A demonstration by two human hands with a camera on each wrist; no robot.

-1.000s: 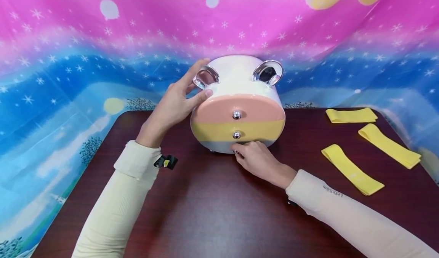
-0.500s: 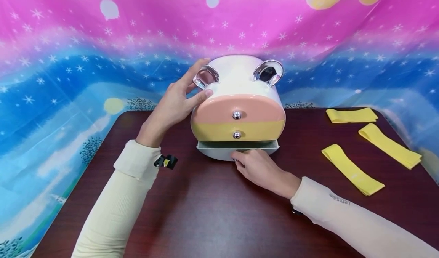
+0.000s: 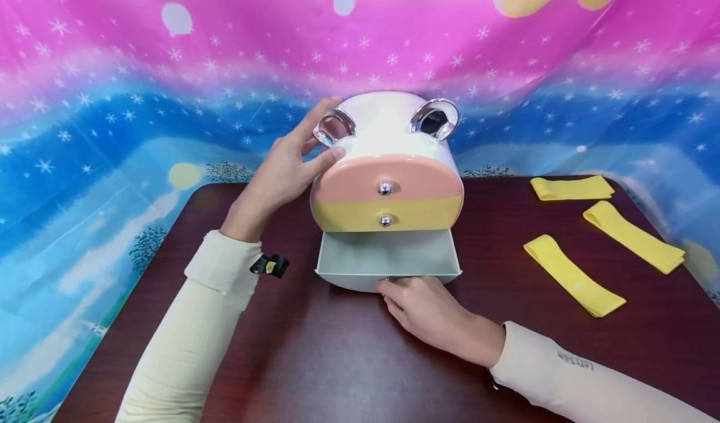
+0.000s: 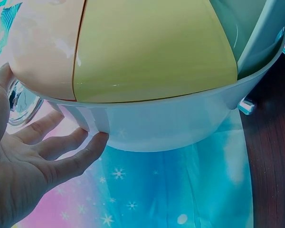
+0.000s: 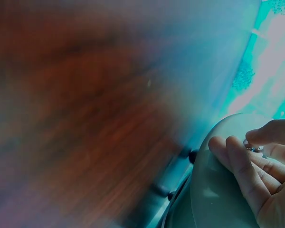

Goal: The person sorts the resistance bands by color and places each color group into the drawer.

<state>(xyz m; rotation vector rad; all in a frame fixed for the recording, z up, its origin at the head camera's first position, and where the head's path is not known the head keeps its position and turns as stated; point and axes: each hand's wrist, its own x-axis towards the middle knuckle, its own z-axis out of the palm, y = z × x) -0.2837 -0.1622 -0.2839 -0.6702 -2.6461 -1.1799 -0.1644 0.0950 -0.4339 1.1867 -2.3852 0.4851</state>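
A small white drawer cabinet with two shiny ear shapes stands on the table, its upper two drawer fronts pink and yellow. My left hand spans its left side around the ear, thumb on the top front edge; in the left wrist view, fairly straight fingers touch the side wall. Below, the pale grey-green bottom drawer is pulled out, with nothing seen inside. My right hand pinches the silver knob of that drawer between thumb and fingers.
Three yellow folded bands, the far band, the right band and the near band, lie at the right of the dark wooden table. A patterned cloth hangs behind and beside the table.
The bottom drawer, shut one second ago, has slid out toward me as my right hand pulled back on its knob. My left hand stays on the cabinet's side.
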